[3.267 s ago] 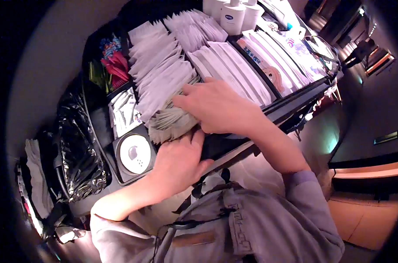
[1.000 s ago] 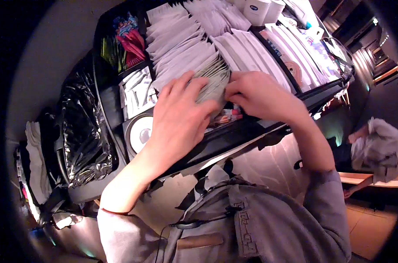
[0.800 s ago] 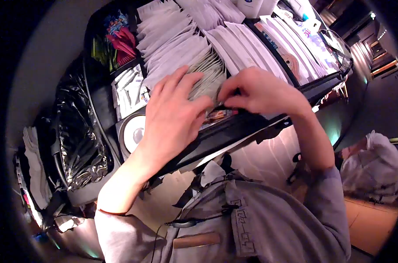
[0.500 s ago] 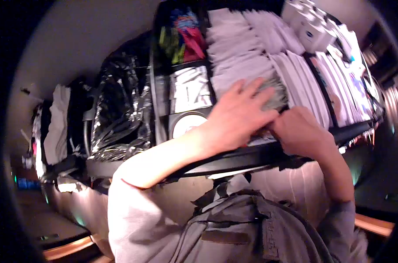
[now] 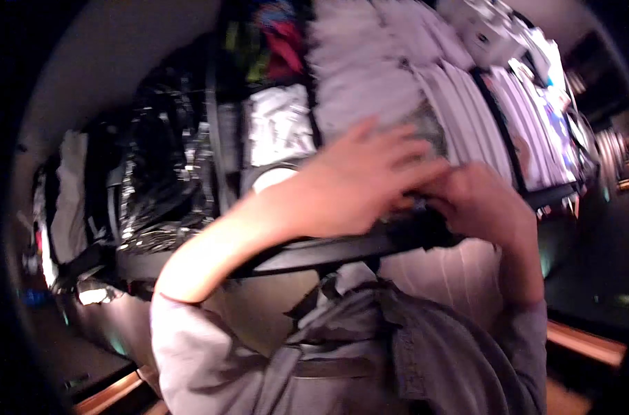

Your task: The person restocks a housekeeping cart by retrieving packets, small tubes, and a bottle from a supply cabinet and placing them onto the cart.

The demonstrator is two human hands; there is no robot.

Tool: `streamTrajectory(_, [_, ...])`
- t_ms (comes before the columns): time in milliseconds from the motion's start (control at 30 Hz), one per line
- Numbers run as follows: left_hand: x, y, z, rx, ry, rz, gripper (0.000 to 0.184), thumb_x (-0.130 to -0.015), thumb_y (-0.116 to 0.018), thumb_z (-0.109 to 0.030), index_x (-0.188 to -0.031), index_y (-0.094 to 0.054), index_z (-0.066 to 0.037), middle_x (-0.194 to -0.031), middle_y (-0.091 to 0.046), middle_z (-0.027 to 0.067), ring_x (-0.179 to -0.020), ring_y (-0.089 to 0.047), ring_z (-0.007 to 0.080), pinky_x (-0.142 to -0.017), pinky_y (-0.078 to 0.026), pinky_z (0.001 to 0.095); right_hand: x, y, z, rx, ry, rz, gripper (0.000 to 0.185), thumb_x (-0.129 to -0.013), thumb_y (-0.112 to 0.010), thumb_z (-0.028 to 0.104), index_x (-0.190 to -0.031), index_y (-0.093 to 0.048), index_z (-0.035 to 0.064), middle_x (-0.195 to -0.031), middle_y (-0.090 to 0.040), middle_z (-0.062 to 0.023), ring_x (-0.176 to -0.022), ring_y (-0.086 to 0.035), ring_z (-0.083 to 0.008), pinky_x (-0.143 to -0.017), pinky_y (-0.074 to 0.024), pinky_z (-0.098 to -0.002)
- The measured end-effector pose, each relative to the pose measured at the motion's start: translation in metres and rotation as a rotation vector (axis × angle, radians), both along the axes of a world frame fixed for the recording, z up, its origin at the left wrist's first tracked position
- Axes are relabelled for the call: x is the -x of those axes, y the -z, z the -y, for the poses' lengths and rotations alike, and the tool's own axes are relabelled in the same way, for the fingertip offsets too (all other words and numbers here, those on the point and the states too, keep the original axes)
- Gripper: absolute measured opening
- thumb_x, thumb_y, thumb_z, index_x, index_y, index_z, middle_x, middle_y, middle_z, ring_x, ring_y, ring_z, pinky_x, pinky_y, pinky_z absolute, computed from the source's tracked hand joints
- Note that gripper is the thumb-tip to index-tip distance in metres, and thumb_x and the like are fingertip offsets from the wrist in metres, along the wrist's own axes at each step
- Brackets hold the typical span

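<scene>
My left hand (image 5: 359, 173) reaches over the front edge of a black cart tray (image 5: 328, 252), its fingers apart and slightly bent, blurred by motion. Just behind those fingertips is a grey-green bundle (image 5: 432, 128), partly covered. My right hand (image 5: 484, 197) is curled closed close to the left fingertips; whatever its fingers hold is hidden. Beyond both hands lie stacks of white folded paper goods (image 5: 363, 76) and upright white packets (image 5: 467, 117).
To the left are a bin of white packets (image 5: 280, 128), a round white lid (image 5: 273, 180) and a black plastic bag (image 5: 166, 152). Red and green packages (image 5: 283, 48) lie at the back. A white box (image 5: 484, 38) stands at the back right.
The view has shifted, so the tray and its contents appear farther left and higher. My left fingers have drawn back off the grey-green bundle, towards my right hand.
</scene>
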State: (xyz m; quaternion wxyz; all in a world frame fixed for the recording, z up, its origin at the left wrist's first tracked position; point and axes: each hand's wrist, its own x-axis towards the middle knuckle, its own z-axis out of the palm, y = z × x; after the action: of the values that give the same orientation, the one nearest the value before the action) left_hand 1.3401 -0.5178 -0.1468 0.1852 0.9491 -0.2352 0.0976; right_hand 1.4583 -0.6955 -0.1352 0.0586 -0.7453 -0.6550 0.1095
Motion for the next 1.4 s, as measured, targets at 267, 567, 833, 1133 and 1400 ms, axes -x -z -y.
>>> streamTrajectory(267, [0.121, -0.018, -0.002, 0.856, -0.316, -0.117, 0.015, -0.065, -0.051, -0.003, -0.072, -0.064, 0.000, -0.077, -0.064, 0.0115, -0.069, -0.061, 0.0215, -0.062, -0.047, 0.0302, 0.013, -0.003, 0.008, -0.437, -0.031, -0.174, 0.015, -0.072, -0.056, 0.002, -0.086, -0.059, 0.0026, -0.081, -0.059, -0.0125, -0.072, -0.058, -0.0302, -0.064, -0.0469, -0.0365])
streamTrajectory(567, [0.247, 0.196, 0.152, 0.873, -0.813, -1.155, 0.026, -0.071, -0.060, -0.020, -0.090, -0.062, -0.002, -0.085, -0.063, 0.0141, -0.078, -0.059, 0.0238, -0.068, -0.044, 0.0351, 0.057, 0.044, 0.027, -0.747, -0.554, -0.954, 0.012, -0.060, -0.060, 0.011, -0.063, -0.064, 0.0011, -0.055, -0.060, -0.0083, -0.041, -0.053, -0.0175, -0.041, -0.0393, -0.0281])
streamTrajectory(833, [0.349, 0.220, 0.330, 1.091, -1.511, -0.769, 0.030, -0.076, -0.054, -0.027, -0.077, -0.056, 0.003, -0.073, -0.059, 0.0205, -0.067, -0.056, 0.0329, -0.059, -0.040, 0.0433, 0.177, 0.051, -0.031, 0.019, -1.023, -0.947, 0.019, -0.066, -0.060, 0.001, -0.085, -0.063, -0.0019, -0.066, -0.062, -0.0110, -0.055, -0.060, -0.0206, -0.052, -0.0442, -0.0250])
streamTrajectory(1133, [0.437, 0.300, 0.473, 1.902, -1.879, 0.386, 0.033, -0.078, -0.056, -0.024, -0.099, -0.052, 0.001, -0.092, -0.057, 0.0109, -0.081, -0.051, 0.0196, -0.068, -0.039, 0.0359, 0.481, 0.043, -0.024, 0.571, -1.525, -0.795, 0.017, -0.074, -0.057, 0.003, -0.089, -0.062, -0.0033, -0.073, -0.065, -0.0121, -0.063, -0.062, -0.0153, -0.059, -0.0475, -0.0224])
streamTrajectory(1400, [0.531, 0.300, 0.541, 2.073, -2.303, 0.869, 0.031, -0.079, -0.056, -0.023, -0.099, -0.053, 0.001, -0.092, -0.058, 0.0108, -0.082, -0.052, 0.0194, -0.070, -0.040, 0.0349, 0.759, 0.088, 0.038, 0.837, -1.747, -0.682, 0.020, -0.078, -0.057, 0.005, -0.097, -0.061, -0.0008, -0.073, -0.064, -0.0108, -0.061, -0.061, -0.0142, -0.057, -0.0474, -0.0248])
